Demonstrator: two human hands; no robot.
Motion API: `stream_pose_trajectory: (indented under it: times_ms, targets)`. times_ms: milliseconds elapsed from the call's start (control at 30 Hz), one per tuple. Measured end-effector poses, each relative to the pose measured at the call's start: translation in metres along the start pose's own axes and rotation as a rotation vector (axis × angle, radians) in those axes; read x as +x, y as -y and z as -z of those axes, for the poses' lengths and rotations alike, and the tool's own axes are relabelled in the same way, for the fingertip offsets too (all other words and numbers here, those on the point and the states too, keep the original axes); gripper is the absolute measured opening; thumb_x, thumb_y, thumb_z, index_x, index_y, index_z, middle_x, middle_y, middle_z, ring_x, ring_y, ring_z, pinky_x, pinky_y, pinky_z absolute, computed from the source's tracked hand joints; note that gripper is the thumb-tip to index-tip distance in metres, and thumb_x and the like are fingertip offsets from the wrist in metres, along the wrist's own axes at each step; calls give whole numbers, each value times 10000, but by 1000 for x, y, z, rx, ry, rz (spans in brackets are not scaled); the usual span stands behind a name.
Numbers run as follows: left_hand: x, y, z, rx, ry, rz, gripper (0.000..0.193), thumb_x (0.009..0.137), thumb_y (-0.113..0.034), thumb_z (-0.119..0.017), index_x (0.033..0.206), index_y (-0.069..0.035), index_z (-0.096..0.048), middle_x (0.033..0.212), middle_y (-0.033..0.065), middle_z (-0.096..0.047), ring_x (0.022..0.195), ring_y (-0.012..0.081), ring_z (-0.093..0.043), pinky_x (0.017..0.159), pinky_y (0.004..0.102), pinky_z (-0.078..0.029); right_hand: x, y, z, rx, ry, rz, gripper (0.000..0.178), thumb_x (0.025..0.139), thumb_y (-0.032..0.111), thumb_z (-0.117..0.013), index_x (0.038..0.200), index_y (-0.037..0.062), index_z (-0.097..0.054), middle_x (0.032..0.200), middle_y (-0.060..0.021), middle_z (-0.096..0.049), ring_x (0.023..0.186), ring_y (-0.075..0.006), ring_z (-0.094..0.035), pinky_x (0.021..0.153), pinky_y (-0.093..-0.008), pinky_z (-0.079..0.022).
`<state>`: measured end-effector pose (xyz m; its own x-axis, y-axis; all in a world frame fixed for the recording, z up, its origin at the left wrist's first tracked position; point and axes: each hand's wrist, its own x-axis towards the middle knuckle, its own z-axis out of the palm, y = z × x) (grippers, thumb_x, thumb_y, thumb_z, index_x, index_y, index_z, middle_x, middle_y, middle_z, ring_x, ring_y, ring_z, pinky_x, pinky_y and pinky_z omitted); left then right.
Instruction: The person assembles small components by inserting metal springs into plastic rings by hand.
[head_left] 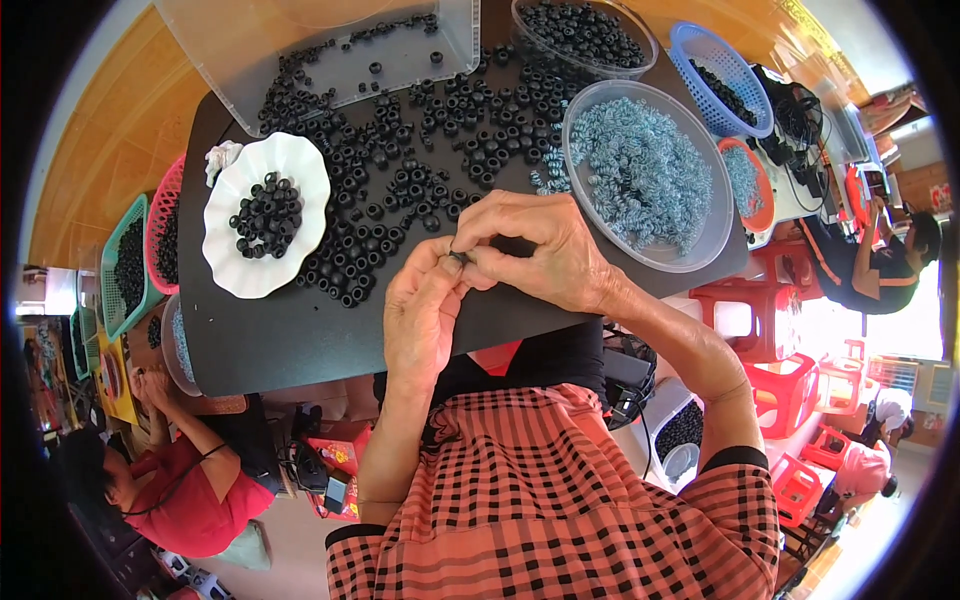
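Observation:
My left hand [420, 310] and my right hand [545, 245] meet over the near side of the dark table. Between their fingertips is a small dark piece [460, 257], pinched by both hands; its exact shape is mostly hidden. Loose black round pieces with holes [375, 240] lie scattered just beyond my left hand. A scalloped white plate [225, 225] to the left carries a heap of similar black pieces [268, 215]. On the right, near my right wrist, a clear round bowl [660, 260] is full of small pale-blue coil springs [645, 165].
A clear plastic bin [215, 70] lies at the back, spilling black pieces. Beside it stand a clear bowl of black pieces [580, 35] and a blue basket [720, 70]. Red stools [750, 320] are at right. A person in red [190, 490] works at lower left; other people sit at right.

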<state>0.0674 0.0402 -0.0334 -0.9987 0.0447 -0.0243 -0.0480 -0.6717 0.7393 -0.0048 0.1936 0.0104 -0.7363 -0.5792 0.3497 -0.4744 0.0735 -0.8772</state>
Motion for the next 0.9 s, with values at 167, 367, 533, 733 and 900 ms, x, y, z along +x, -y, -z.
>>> stream_pose_trajectory:
  times_ms: [167, 367, 533, 733, 900]
  targets:
    - [0, 0, 1, -32, -41, 47, 213, 979, -77, -476, 1111, 62, -569, 981, 102, -639, 898, 161, -623, 875, 317, -496, -3, 6, -2, -66, -8, -57, 262, 783, -33, -644, 1035, 30, -672, 891, -79, -656, 801, -149, -655, 727, -280, -532]
    - [2, -1, 1, -140, -78, 41, 227, 964, -55, -483, 1133, 62, -580, 1034, 140, -647, 942, 186, -631, 881, 317, -497, -9, 0, -13, -104, -32, 3, 368, 753, -49, -657, 1113, 28, -652, 1043, -102, -626, 798, -141, -630, 744, -282, -530]
    - [2, -1, 1, -166, -50, 70, 222, 958, -58, -493, 1114, 63, -593, 1047, 160, -649, 969, 200, -629, 911, 316, -475, -12, -11, -22, -222, -165, 135, 387, 701, -30, -691, 1083, 22, -657, 1030, -99, -619, 856, -215, -616, 710, -311, -532]
    - [1, -3, -1, -188, -68, 112, 211, 956, -61, -506, 1106, 55, -599, 1043, 115, -634, 978, 173, -606, 914, 312, -470, -13, -19, -23, -230, -187, 239, 334, 692, -41, -685, 1022, 8, -665, 1005, -109, -629, 844, -246, -601, 717, -336, -522]
    - [-1, -3, 2, -150, -64, 132, 207, 955, -68, -516, 1101, 51, -602, 1047, 89, -621, 966, 153, -591, 906, 311, -469, -13, -23, -25, -272, -210, 333, 320, 685, -47, -702, 998, 14, -672, 980, -108, -642, 825, -253, -603, 715, -336, -513]
